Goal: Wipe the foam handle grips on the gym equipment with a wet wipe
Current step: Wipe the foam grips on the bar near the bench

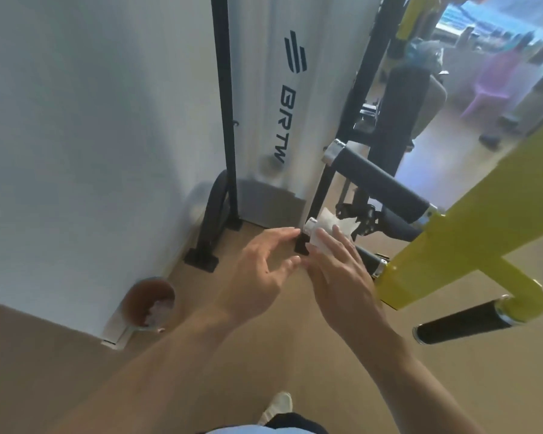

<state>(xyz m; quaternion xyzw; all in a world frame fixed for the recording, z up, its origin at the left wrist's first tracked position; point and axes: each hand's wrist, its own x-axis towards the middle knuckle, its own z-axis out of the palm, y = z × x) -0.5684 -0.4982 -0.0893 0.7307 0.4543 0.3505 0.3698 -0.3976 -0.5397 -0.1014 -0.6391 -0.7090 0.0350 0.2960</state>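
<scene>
Wiping under way: right hand (342,270) presses the wet wipe (329,228) round the middle grip (365,256), fingers apparently curled over it. Left hand (264,264) hovers beside, fingers spread, empty. Next: draw wipe along toward the yellow frame (470,220)

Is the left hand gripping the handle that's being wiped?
No. The left hand hovers open beside the handle's end, touching nothing, while the right hand presses the wet wipe around the grip.

Gym room, yellow-framed exercise machine (470,211) with foam handle grips (384,180), wood-look floor (295,364)
</scene>
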